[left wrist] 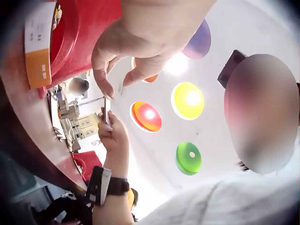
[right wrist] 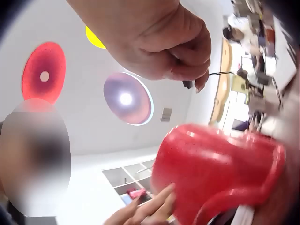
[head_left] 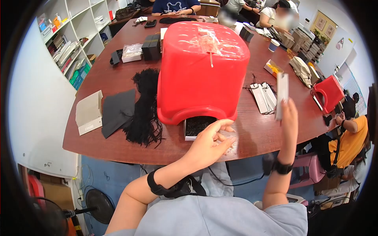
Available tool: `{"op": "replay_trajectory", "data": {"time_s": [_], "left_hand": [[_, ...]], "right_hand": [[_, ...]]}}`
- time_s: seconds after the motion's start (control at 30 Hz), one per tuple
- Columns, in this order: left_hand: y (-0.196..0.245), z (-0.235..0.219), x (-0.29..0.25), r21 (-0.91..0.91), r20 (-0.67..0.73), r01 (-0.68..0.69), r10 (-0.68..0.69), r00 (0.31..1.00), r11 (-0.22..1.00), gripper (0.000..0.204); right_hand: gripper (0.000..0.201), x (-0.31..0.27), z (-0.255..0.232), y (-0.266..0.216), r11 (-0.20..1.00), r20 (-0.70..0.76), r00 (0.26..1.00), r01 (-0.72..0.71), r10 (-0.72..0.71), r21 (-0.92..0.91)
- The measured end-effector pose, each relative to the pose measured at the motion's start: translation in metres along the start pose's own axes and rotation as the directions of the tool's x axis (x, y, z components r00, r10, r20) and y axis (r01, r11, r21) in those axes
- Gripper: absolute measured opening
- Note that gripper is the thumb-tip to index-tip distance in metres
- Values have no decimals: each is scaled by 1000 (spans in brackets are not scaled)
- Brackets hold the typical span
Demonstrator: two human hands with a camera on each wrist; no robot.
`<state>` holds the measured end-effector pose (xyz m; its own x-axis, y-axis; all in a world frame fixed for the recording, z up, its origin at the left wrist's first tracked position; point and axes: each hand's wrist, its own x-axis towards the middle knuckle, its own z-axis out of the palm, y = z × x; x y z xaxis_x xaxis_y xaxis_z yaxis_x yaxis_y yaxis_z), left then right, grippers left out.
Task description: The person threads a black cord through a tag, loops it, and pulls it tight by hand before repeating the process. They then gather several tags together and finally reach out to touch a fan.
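Holding a pale rectangular tag [head_left: 282, 95] upright, the right hand [head_left: 288, 118] pinches its lower edge between thumb and fingers, above the near right edge of the brown table [head_left: 118, 147]; a thin black cord shows at those fingers in the right wrist view. Left hand [head_left: 210, 139] is loosely curled over the near table edge, fingertips drawn together, apparently pinching something small and clear; can't confirm from any view. Just beyond it sits a small box of black cords [head_left: 197, 126], tucked under the near rim of an upturned red plastic tub [head_left: 202, 70]. Progress, as a judgement: early to mid. A fan of similar tags [head_left: 264, 97] lies just right of the tub, a large heap of black cords [head_left: 145, 104] left of it, so plenty of stock remains. Whether the held tag is strung yet is unclear. Writing: none legible on the tag or on the grey cards [head_left: 88, 113] at far left; print too small.
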<state>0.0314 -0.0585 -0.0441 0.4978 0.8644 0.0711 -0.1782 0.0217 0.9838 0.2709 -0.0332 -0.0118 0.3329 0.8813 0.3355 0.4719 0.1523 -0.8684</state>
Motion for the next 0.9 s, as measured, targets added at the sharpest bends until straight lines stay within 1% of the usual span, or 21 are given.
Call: {"op": "replay_trajectory", "data": {"time_s": [0.03,0.07,0.1,0.17,0.2,0.23,0.3,0.33,0.37,0.4,0.43,0.47,0.5,0.57,0.63,0.67,0.7,0.77,0.8,0.87,0.9], "left_hand": [[0,-3,-5,45,-2,12,-12,1000,999,39],[-6,-7,-8,63,-10,-24,25,1000,998,38],[-7,-12,-13,75,-47,-17,21,999,997,38],[-7,-21,-22,184,-35,-38,45,998,982,35],[-5,-25,-27,125,-54,28,-21,998,992,32],[-6,-31,-31,147,-54,-2,10,998,989,29],[-2,-42,-44,279,-109,-49,82,991,959,24],[0,-49,-50,288,-143,-35,80,986,957,24],[2,-57,-57,352,-185,-40,111,976,935,21],[5,-64,-62,415,-218,-43,145,965,909,19],[4,-73,-65,421,-269,-58,185,945,905,16],[9,-84,-70,458,-320,-30,196,927,889,16],[15,-93,-75,491,-363,-8,213,907,871,15],[18,-120,-82,640,-442,27,340,830,768,15],[20,-150,-86,838,-408,90,509,757,538,16],[18,-166,-88,893,-397,170,549,735,418,19],[15,-179,-89,919,-389,260,587,710,295,21],[15,-198,-87,937,-339,250,474,812,242,27],[12,-201,-85,946,-316,229,491,812,230,27],[5,-206,-80,958,-285,243,395,873,154,24],[1,-209,-78,960,-279,237,406,871,150,24]], "right_hand": [[21,19,-6,8,998,-3,999,51,-51,-40],[20,40,-8,23,988,-8,992,128,-129,-87],[19,58,-9,38,946,-2,963,266,-271,-186],[18,72,3,48,953,78,976,214,-202,-215],[18,74,10,51,951,149,986,118,-78,-284],[20,72,14,58,929,212,976,33,49,-368],[23,75,18,100,725,268,953,282,-138,-629],[24,73,18,107,708,292,956,230,-35,-668],[24,71,17,111,679,302,951,178,68,-712],[24,67,15,113,625,345,937,298,-49,-722],[24,64,14,115,553,384,909,407,-164,-727],[25,65,12,121,508,383,908,413,-168,-756],[25,59,15,113,510,380,908,416,-179,-753],[26,50,14,84,485,300,948,312,-104,-817],[27,51,8,94,492,235,946,317,-223,-811],[26,47,7,84,569,221,958,287,-184,-770],[24,42,8,75,589,215,954,298,-208,-751],[22,32,11,58,657,203,961,277,-189,-702],[20,27,12,52,655,212,951,308,-223,-690],[19,19,14,43,650,215,939,341,-267,-679],[19,15,15,39,668,223,938,347,-267,-659]]}}
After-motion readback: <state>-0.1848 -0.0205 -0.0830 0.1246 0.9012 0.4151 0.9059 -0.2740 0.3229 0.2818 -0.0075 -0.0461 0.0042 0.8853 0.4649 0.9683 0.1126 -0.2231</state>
